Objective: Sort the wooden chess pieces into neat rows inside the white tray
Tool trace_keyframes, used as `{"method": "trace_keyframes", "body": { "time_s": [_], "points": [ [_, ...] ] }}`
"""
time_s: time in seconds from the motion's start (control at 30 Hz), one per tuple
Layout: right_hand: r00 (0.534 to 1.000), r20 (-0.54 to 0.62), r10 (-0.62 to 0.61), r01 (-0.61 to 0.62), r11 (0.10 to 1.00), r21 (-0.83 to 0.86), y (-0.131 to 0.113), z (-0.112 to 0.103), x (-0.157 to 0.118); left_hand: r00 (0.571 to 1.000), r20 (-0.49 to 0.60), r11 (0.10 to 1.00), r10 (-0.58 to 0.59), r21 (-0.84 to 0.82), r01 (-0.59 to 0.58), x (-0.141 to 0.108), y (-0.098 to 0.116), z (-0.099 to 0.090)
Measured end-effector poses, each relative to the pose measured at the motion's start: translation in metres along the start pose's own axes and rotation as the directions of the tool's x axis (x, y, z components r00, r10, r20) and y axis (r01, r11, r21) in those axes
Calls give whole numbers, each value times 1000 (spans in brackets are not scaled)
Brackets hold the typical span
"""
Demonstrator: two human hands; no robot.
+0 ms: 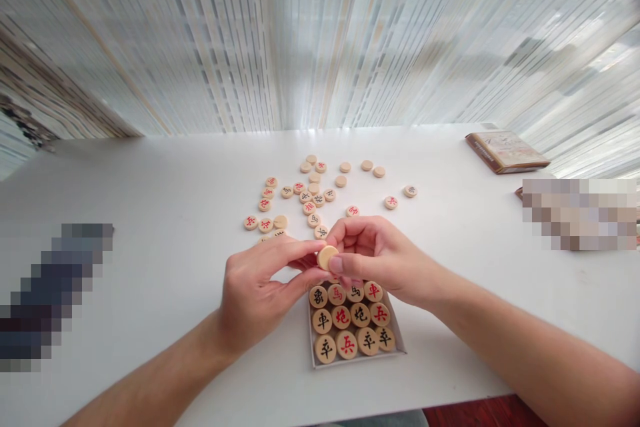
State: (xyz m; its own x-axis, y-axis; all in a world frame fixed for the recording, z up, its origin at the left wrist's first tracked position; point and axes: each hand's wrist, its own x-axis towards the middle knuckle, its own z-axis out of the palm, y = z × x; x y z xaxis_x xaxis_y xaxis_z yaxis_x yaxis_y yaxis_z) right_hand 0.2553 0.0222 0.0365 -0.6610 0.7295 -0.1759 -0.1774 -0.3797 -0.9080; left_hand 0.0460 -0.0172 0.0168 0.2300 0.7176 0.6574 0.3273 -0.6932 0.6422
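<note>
A round wooden Chinese chess piece [327, 258], its blank face toward me, is pinched between both hands. My left hand [267, 280] grips its left edge with thumb and fingers. From the other side, my right hand [380, 257] closes thumb and fingers on the same piece. Below them lies a shallow open box [360, 360] with rows of chess pieces, red and black characters facing up. The box's far part is hidden behind my hands. Beyond my fingers, several loose pieces [314, 221] are scattered over the table, some character side up, others blank.
The white table [175, 193] reaches back to a striped curtain [310, 40]. A flat printed box [507, 152] lies at the back right, with a blurred-out object [580, 213] in front of it. Another blurred-out dark object [55, 293] is at the left.
</note>
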Motion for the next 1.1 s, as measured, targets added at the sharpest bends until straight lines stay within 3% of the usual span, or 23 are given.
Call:
{"method": "trace_keyframes", "body": {
  "time_s": [0.47, 0.7, 0.87, 0.97, 1.1],
  "points": [
    [997, -23, 75, -74, 996, 44, 6, 1, 1, 996, 44, 993, 71, 92, -75, -3, 1, 1],
    [1000, 5, 26, -26, 999, -21, -1, 1, 0, 999, 20, 998, -45, -43, 46, 1, 3, -1],
    [999, 6, 37, -37, 999, -3, -1, -3, -1, 998, 3, 995, -59, -83, 59, 1, 2, 0],
    [999, -12, -43, 42, 998, -44, 1, -3, 0, 994, -2, 987, -111, -118, 110, -1, 2, 1],
    [957, -64, -283, 261, 936, -235, 4, -2, 1, 987, -31, 978, -158, -139, 153, -2, -1, 0]
  ]
}}
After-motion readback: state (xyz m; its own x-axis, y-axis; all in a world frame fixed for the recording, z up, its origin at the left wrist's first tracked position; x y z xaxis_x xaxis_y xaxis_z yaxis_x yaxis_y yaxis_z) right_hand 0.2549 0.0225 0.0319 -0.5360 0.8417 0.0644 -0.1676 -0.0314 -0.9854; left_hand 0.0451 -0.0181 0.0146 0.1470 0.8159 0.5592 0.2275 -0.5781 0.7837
